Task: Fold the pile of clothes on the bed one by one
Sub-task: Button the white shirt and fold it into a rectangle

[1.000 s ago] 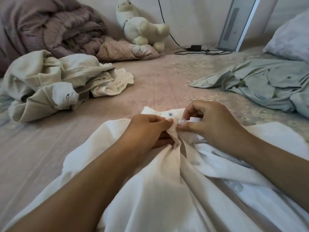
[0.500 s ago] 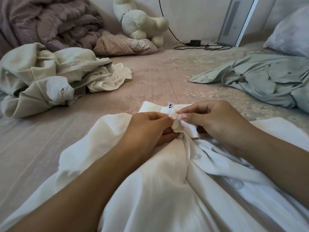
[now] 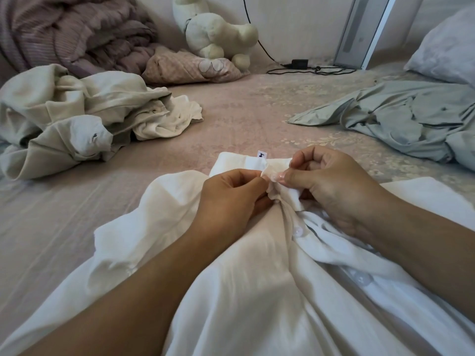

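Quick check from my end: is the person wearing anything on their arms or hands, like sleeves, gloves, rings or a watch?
Nothing worn shows. Both forearms are bare as far as the frame reaches: no sleeves and no watch or bracelet. The left hand and right hand are ungloved, with no rings on the visible fingers. The right thumbnail looks glossy and pale.

One cam only, worn on the head, so no shared view w/ another. It looked fwd and down across the bed (image 3: pixel 244 119), wide-angle, edges bowed. It sat close over the shirt (image 3: pixel 257 291), forearms entering from 6 o'clock. The far wall (image 3: pixel 295 29) ran along 12 o'clock, well off.
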Demonstrator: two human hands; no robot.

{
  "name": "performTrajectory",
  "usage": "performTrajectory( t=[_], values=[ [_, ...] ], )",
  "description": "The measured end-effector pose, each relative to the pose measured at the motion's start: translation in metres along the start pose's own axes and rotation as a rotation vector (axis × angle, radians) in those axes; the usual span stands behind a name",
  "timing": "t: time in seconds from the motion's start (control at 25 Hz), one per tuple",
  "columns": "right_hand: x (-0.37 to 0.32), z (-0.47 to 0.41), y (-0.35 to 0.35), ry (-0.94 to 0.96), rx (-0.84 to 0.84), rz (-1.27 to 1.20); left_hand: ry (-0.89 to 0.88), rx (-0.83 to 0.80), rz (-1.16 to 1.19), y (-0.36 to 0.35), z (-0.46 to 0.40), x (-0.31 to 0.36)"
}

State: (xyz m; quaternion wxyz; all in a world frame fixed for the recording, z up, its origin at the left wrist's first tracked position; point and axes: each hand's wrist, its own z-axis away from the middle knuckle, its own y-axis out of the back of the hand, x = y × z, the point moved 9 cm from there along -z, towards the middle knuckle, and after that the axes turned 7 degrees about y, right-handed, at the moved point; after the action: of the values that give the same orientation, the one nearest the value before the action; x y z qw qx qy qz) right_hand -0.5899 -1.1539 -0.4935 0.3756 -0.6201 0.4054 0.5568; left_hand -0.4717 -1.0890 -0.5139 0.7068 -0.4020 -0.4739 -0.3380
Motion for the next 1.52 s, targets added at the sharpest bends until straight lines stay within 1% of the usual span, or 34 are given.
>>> performTrajectory(
  t=[0.08,0.2,0.28,0.36,0.4,0.52,0.6,0.76,0.84,1.04,1.36,1.52],
  values=[
    [-0.001,0.001,0.000,-0.001,0.014,-0.026,-0.073,0.007,-0.073,0.000,0.001,0.004],
    [-0.002,0.004,0.002,0.015,0.032,-0.026,-0.257,0.050,-0.296,0.002,0.004,0.015],
    [-0.003,0.004,0.001,0.021,0.018,-0.031,-0.318,0.063,-0.403,0.001,0.005,0.020],
    [-0.003,0.002,0.001,0.024,-0.005,-0.030,-0.321,0.062,-0.467,-0.001,0.006,0.022],
    [-0.004,0.002,0.001,0.030,-0.020,-0.001,-0.306,0.056,-0.464,-0.002,0.006,0.021],
    [-0.006,0.000,-0.002,0.078,-0.081,0.099,-0.246,0.058,-0.380,0.003,0.001,0.018],
    [-0.009,0.000,-0.003,0.130,-0.107,0.164,-0.229,0.058,-0.368,0.005,-0.002,0.017],
    [-0.020,0.001,-0.009,0.289,-0.160,0.291,-0.095,-0.054,-0.163,-0.001,-0.001,0.009],
    [-0.024,0.002,-0.011,0.335,-0.174,0.327,-0.077,-0.067,-0.127,-0.002,0.000,0.009],
    [-0.022,-0.001,-0.012,0.350,-0.199,0.387,-0.135,-0.053,-0.205,-0.004,-0.001,0.013],
    [-0.025,-0.005,-0.009,0.413,-0.188,0.483,-0.423,0.075,-0.594,-0.003,0.001,0.028],
    [-0.028,-0.007,-0.009,0.446,-0.205,0.547,-0.486,0.081,-0.697,-0.005,0.006,0.035]
  ],
)
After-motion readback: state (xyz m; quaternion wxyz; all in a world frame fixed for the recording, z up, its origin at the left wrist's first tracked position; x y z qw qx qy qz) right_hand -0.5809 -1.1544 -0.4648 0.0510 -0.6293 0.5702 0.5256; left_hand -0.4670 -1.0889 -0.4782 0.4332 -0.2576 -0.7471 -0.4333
